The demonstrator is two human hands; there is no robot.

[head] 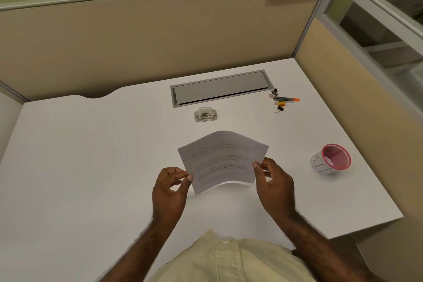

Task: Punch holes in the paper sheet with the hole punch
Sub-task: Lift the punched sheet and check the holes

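bowed printed sheet (220, 160) (held aloft) before grey punch (205, 114).

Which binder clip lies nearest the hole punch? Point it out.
The black binder clip at the near end of the small stationery cluster, just below the yellow one; the other black clip lies farther back, by the desk's cable tray.

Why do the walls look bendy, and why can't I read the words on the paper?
Head view: the wide lens bows the partition and the desk edges near the borders; the paper is held curved between left hand and right hand, and its print is too small and soft to read. The light is even, with faint shadows and no glare.
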